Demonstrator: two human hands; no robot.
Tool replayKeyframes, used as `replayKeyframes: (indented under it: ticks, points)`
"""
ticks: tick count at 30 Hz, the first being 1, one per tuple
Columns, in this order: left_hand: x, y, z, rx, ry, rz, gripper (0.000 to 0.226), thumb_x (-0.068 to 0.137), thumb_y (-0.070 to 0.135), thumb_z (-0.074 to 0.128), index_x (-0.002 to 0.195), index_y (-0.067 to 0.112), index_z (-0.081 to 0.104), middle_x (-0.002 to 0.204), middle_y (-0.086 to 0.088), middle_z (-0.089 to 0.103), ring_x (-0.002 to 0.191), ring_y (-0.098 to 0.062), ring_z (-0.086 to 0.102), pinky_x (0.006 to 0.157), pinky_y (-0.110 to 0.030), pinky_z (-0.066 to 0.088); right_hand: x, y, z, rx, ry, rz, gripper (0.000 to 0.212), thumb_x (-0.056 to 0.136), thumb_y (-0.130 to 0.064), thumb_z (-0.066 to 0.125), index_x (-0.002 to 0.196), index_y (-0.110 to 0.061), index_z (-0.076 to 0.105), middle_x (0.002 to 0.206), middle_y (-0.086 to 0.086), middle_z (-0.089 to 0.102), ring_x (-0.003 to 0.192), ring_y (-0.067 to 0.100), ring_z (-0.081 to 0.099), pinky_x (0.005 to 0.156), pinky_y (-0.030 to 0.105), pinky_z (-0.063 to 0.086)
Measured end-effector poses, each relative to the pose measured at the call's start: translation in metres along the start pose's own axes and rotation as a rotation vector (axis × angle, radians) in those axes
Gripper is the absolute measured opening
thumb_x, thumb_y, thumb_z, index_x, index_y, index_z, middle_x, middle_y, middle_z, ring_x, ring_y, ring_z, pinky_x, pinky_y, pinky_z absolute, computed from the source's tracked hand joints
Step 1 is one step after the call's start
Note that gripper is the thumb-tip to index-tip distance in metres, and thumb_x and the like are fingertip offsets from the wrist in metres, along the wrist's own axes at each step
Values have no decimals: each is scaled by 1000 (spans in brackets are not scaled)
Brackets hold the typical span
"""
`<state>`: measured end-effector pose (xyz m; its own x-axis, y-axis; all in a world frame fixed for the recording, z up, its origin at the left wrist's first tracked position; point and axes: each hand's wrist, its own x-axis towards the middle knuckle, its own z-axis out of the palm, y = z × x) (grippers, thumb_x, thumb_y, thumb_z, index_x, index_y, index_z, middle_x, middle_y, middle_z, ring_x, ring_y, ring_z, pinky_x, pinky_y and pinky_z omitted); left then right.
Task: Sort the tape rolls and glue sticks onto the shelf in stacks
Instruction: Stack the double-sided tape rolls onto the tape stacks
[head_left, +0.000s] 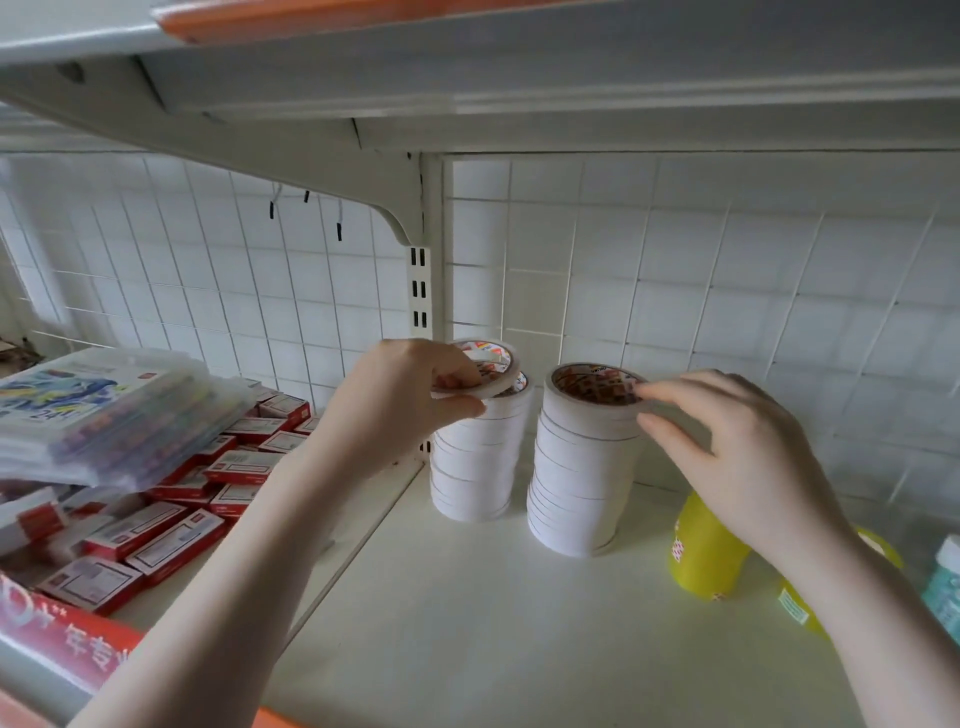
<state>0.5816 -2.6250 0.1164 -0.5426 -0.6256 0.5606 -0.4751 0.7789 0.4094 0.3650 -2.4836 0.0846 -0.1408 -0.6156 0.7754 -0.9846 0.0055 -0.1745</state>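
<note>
Two stacks of white tape rolls stand on the white shelf (467, 613). My left hand (400, 400) pinches a single tape roll (493, 371), tilted, just above the left stack (475, 467). My right hand (727, 447) touches the top rolls of the right stack (579, 483), with its thumb on the side and its fingertips at the top rim. Two yellow glue sticks (701, 551) stand under my right wrist, partly hidden by it.
A teal-and-white bottle (948, 582) sits at the right edge. Left of the shelf divider lie several red-and-white boxes (176, 540) and a stack of plastic-wrapped colourful packs (104, 415). A wire grid (675, 291) backs the shelf; another shelf hangs close overhead.
</note>
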Motion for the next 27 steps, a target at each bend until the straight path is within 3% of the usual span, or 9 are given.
replayKeyframes:
  ticks: [3,8,12,18,21,27]
  points:
    - [17,2,4,6,-33,-1,16,71,22,76,87,21,73,82,6,69,80,-12,61,75,-26,45,-14,3,-2,-22,26,38,24,80,-24,60,97,-11,71,89,1,67,82,21,59,73,24,38]
    - [39,1,16,67,-138,31,18,71,21,77,88,16,74,83,0,70,84,-18,62,80,-36,47,-27,8,-6,-29,36,105,23,81,-24,59,96,-13,71,89,0,67,80,21,59,72,23,36]
    - [45,-1,25,65,-170,23,20,71,18,78,91,17,74,84,1,69,84,-17,61,79,-32,48,-32,13,-5,-23,39,134,15,83,-14,70,97,-12,71,92,0,67,83,25,62,76,28,40]
    - [46,-5,33,65,-216,26,19,70,18,79,88,19,74,77,6,65,81,-15,62,79,-30,49,-38,16,-1,-12,48,135,21,80,-22,59,95,-13,71,90,-1,67,82,24,62,74,25,38]
    - [47,-6,33,81,-233,31,20,70,18,79,89,20,73,77,7,64,80,-13,61,78,-26,48,-39,17,1,-10,46,135,15,81,-13,69,95,-13,71,90,-1,67,82,23,61,74,24,37]
    - [46,-8,28,109,-263,35,21,73,22,77,93,22,74,81,8,65,80,-9,60,76,-20,46,-40,16,5,-10,26,139,20,76,-5,74,95,-13,71,88,0,66,79,25,61,70,26,37]
